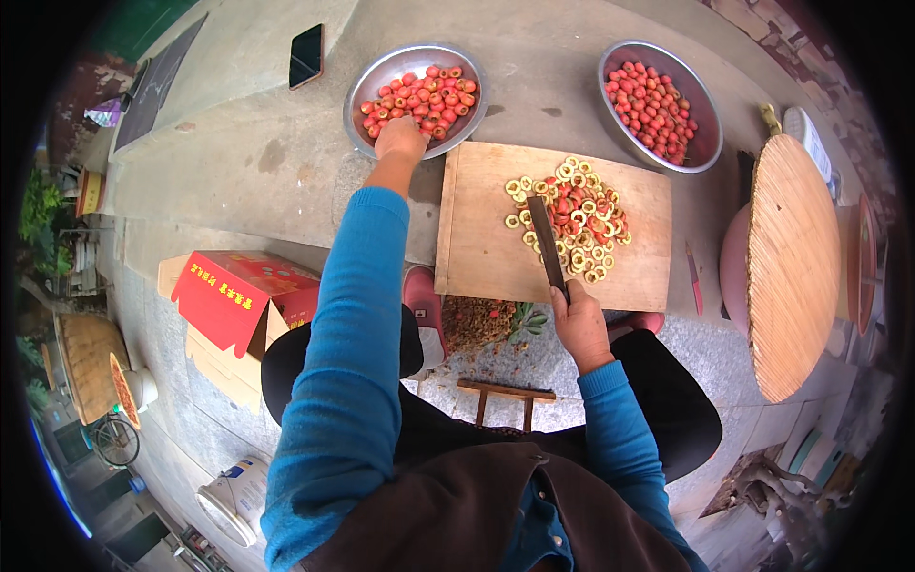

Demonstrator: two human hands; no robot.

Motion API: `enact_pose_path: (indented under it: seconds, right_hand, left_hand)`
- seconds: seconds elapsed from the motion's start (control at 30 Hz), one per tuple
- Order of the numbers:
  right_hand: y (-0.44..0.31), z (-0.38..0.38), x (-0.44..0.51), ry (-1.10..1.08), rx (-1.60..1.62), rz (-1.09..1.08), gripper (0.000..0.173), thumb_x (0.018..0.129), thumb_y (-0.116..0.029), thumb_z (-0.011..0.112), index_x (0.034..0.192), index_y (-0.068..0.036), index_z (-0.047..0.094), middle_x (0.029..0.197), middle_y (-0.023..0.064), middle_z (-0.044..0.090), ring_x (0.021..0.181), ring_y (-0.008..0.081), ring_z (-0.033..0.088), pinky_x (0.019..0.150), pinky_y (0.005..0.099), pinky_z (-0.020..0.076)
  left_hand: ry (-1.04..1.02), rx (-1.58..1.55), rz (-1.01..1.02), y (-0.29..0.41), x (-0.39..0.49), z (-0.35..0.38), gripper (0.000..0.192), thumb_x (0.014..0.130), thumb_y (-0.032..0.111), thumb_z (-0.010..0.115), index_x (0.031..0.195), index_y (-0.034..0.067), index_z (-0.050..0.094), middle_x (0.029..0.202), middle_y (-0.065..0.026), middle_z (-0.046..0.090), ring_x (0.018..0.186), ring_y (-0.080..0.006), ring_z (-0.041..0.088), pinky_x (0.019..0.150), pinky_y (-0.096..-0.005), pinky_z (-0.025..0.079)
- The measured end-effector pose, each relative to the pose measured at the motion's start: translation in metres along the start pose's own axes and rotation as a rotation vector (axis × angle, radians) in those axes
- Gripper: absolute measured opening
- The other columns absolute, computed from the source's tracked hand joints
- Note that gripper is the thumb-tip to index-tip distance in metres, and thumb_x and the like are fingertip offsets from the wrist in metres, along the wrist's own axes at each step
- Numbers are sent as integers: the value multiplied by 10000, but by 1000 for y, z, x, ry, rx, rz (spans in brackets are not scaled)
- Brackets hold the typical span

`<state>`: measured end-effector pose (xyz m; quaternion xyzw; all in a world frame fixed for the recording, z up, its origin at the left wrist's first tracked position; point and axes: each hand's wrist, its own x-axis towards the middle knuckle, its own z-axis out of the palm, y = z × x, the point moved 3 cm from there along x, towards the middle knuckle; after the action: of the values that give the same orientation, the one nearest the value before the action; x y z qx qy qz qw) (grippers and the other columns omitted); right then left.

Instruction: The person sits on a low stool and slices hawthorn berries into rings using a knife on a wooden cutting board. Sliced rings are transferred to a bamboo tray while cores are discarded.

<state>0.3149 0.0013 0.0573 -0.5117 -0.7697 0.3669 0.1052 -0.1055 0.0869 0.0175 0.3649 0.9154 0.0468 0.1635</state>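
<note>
My left hand (402, 140) reaches over the near rim of a metal bowl (355, 86) and touches the red hawthorn-like fruits (422, 96) in it; its fingertips are hidden among them. In my right hand (577, 322) is the handle of a knife with a long dark blade (546, 239), held above a wooden board (486, 236). Ring-shaped fruit slices (582, 214), pale greenish inside with red skin, lie in a heap on the board, partly under the blade. A second metal bowl (704, 96) at the back right holds many whole red fruits (650, 114).
A small pink-handled knife (694, 279) lies right of the board, near a round woven lid (793, 264) on a pink container. A smartphone (307, 57) lies at the back left. An open red cardboard box (229, 293) stands left. Fruit scraps (475, 325) lie on the ground below the board.
</note>
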Motion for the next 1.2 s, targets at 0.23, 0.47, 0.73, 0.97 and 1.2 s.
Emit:
enact_pose_path:
  seconds: [0.23, 0.47, 0.73, 0.97, 1.2]
  right_hand:
    - [-4, -1, -3, -7, -10, -43, 270, 971, -258, 618, 898, -4, 562, 712, 302, 618, 725, 511, 614, 623, 569, 490]
    - [-8, 2, -11, -33, -19, -76, 256, 957, -249, 634, 897, -10, 565, 726, 286, 626, 726, 499, 621, 618, 564, 491]
    - [-9, 10, -11, -56, -23, -131, 253, 958, -230, 636, 893, 2, 561, 750, 288, 631, 742, 493, 623, 626, 541, 493]
    - [-8, 16, -13, -80, -73, -109, 287, 952, -277, 614, 873, -5, 566, 760, 285, 644, 756, 492, 629, 666, 572, 497]
    - [-5, 19, -14, -33, 27, -63, 291, 956, -259, 612, 875, 18, 583, 786, 316, 642, 785, 513, 626, 694, 574, 503]
  left_hand:
    - [-35, -10, 89, 3, 2, -4, 308, 845, 281, 742, 1108, 135, 677, 1177, -78, 694, 1118, -278, 655, 912, -417, 539]
    - [-17, -48, 170, 3, 11, 5, 251, 831, 205, 739, 1056, 128, 655, 1138, -115, 691, 1089, -307, 655, 897, -434, 531]
    - [35, -232, 235, -6, 13, 9, 254, 820, 147, 713, 1061, 87, 664, 1104, -152, 690, 1038, -343, 658, 898, -429, 531]
    - [161, -719, 325, 1, -7, 7, 390, 795, 89, 759, 1171, 22, 679, 975, -76, 689, 832, -139, 654, 790, -276, 538]
    - [126, -1343, 299, 46, -78, 43, 280, 858, 23, 737, 1126, 9, 656, 922, -1, 661, 790, -71, 584, 744, -222, 510]
